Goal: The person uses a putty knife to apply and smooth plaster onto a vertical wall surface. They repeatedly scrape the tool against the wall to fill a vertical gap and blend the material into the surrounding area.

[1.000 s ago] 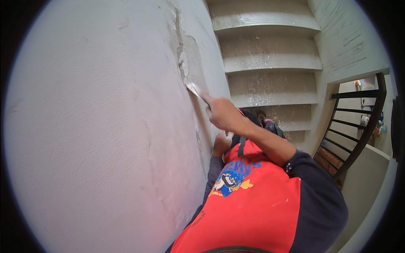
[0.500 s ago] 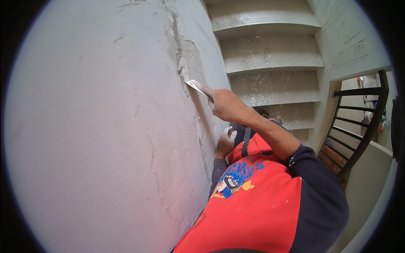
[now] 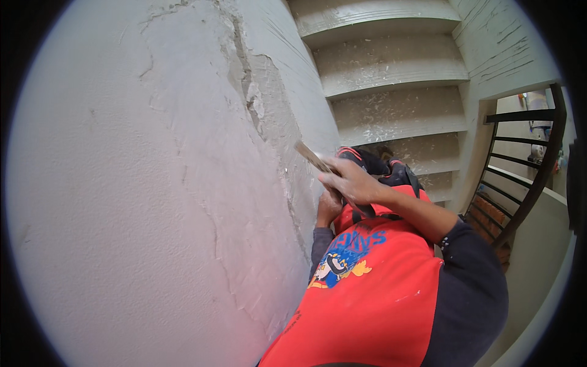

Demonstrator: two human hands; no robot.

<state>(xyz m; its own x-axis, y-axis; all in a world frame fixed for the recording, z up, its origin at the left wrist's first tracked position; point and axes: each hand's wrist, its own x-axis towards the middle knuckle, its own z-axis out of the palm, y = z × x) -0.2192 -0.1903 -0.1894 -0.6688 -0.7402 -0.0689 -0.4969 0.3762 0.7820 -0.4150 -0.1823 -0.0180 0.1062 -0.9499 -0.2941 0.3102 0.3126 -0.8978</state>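
- Head view, left portion: a white plastered wall [image 3: 153, 202] fills this side. Cracks run down its surface, and along the main crack [image 3: 247, 92] the plaster has flaked off in a ragged vertical strip.
- Left hand [image 3: 329, 208]: low and close to the wall, just below the scraper. The fingers look curled, but the hand is partly hidden by the right forearm and the chest. Whether it holds anything cannot be told. It appears to rest against or just beside the wall face.
- Scraper [image 3: 312, 157]: a flat, pale blade, dusted with plaster. Its long axis runs diagonally, from lower right at the hand to upper left at the tip. The tip points toward the wall and lies just beside the broken plaster edge; contact with the wall cannot be confirmed. The handle is hidden inside the fist.
- Right hand [image 3: 351, 182]: closed tight around the scraper handle, fingers wrapped, knuckles facing up and left. The image is slightly blurred here. The forearm extends down and right into a dark sleeve [image 3: 474, 287].
- Hand relation: the two hands are apart, the right above the left, both close to the wall.
- Centre, lower: a red shirt [image 3: 373, 306] with a cartoon print on the chest.
- Centre, upper: concrete stairs [image 3: 391, 67], scattered with white flakes.
- Right portion: a dark metal railing [image 3: 526, 159] beside a pale low wall [image 3: 538, 257].
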